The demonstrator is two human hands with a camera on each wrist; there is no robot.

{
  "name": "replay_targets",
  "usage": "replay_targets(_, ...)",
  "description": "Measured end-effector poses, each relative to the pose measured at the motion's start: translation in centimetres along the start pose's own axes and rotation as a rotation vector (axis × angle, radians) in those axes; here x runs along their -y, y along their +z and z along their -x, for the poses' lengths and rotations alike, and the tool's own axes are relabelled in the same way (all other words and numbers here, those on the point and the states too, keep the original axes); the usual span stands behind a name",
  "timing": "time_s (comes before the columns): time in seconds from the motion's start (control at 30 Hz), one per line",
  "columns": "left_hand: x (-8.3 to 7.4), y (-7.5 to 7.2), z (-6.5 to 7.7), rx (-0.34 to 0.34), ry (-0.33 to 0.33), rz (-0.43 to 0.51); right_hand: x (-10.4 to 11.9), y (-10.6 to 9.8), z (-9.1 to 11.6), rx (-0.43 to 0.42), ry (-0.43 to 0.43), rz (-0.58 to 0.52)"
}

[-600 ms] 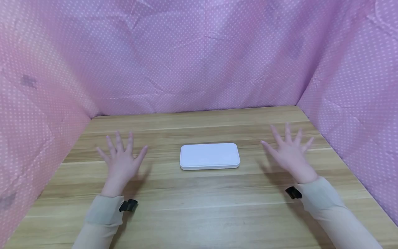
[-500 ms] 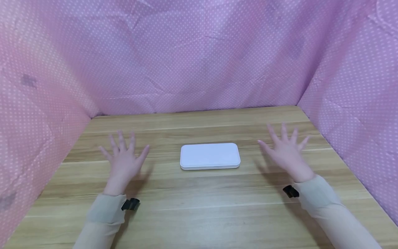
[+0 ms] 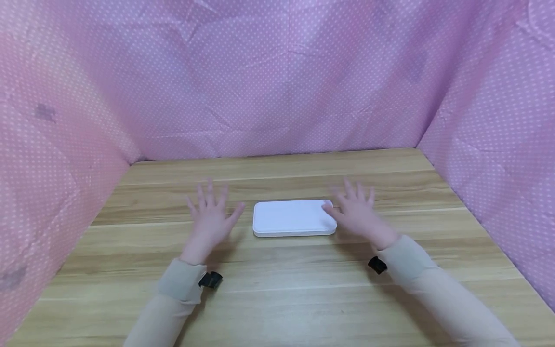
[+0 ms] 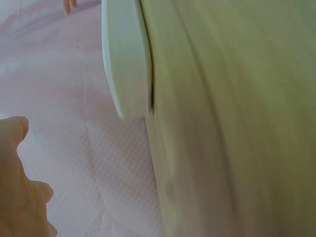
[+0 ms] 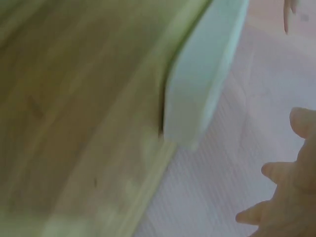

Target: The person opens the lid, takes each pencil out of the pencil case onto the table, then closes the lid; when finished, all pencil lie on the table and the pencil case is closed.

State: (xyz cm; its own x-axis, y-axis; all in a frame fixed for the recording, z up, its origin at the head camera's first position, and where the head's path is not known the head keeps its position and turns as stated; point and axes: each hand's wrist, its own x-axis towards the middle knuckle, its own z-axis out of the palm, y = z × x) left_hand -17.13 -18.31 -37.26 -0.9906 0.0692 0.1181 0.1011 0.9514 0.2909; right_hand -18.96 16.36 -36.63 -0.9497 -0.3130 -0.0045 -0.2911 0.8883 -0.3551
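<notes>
A flat white box with rounded corners (image 3: pixel 290 218) lies lengthwise across the middle of the wooden table. To its left is my left hand (image 3: pixel 209 224), fingers spread and thumb pointing toward the box's left end, a small gap between. My right hand (image 3: pixel 355 214), slightly blurred, is at the right end, its thumb overlapping the box's top right corner in the head view. Neither hand grips anything. Both wrist views show the box side-on, with the left hand (image 4: pixel 22 187) and the right hand (image 5: pixel 291 182) at the frame edges.
The wood-grain table (image 3: pixel 286 299) runs back to a pink polka-dot cloth (image 3: pixel 277 86), which hangs behind it and along both sides. A black wrist strap piece (image 3: pixel 210 280) sits on the left cuff, another black piece (image 3: pixel 377 265) on the right.
Both hands have moved inward toward the white box, the left hand rightward and the right hand leftward, fingers still spread. The box has stayed in place on the table.
</notes>
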Motion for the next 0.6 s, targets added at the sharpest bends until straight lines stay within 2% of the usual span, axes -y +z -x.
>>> replay_targets(0.27, -2.5, 1.3, -0.2, 0.115, 0.049, 0.13, 1.8, 1.8, -0.7, 0.092, -0.119, -0.031)
replay_targets(0.43, -3.6, 1.8, -0.2, 0.201, 0.091, 0.201, 2.3, 2.2, -1.0, 0.153, -0.191, 0.019)
replay_targets(0.6, -4.4, 2.4, -0.1, 0.244, 0.159, 0.188, 2.6, 2.3, -1.3, 0.22, -0.223, 0.053)
